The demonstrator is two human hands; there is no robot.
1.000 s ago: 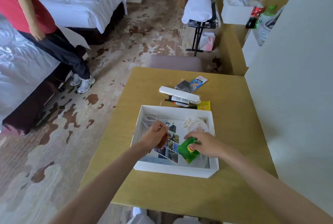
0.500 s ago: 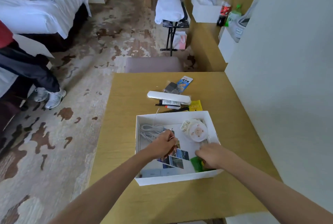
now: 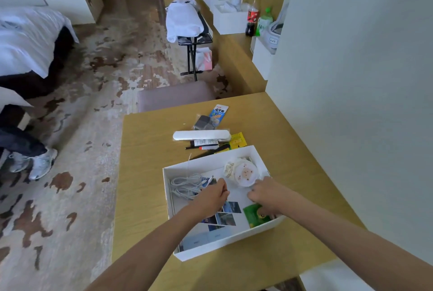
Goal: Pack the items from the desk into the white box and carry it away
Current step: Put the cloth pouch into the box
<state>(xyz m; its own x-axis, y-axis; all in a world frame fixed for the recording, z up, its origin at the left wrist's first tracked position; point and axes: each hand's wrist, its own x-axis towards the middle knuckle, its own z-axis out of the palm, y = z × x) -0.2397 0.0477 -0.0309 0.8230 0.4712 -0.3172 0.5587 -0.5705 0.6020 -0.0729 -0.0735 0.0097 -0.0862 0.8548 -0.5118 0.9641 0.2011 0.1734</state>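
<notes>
Both our hands are down inside the white box [image 3: 212, 247]. Left hand [image 3: 210, 197] is loosely curled, fingers bent in, over the photo sheet [image 3: 228, 217]; can't tell if it's pinching anything, palm faces away from camera. Right hand [image 3: 269, 194] is palm-down with fingers curled, sitting just above the green packet [image 3: 254, 217] at the box's near right corner. It's touching or nearly touching the packet, grip not visible from here, so can't call it held.

Inside the box: coiled white cable [image 3: 185, 185] at the far left, a round white item with a pinkish face [image 3: 243, 172] at the far right just beyond the right hand, photo sheet flat on the bottom, green packet on the right side of it. The box sits on the wooden desk [image 3: 145, 173], rotated a bit, near edge close to the desk's front.

Still on the desk, beyond the box: a long white case [image 3: 201, 135], a small tube [image 3: 203, 142] and a pen [image 3: 199, 147] just in front of it, a yellow sachet [image 3: 237, 140] to the right, and further back a grey pouch [image 3: 202, 123] overlapping a blue packet [image 3: 219, 112].

Further out: a chair [image 3: 175, 96] pushed in at the far side of the desk, patterned carpet [image 3: 82, 126], a bed [image 3: 25, 40] to the left, and another person's legs and sneakers [image 3: 35, 161] at the left edge.
</notes>
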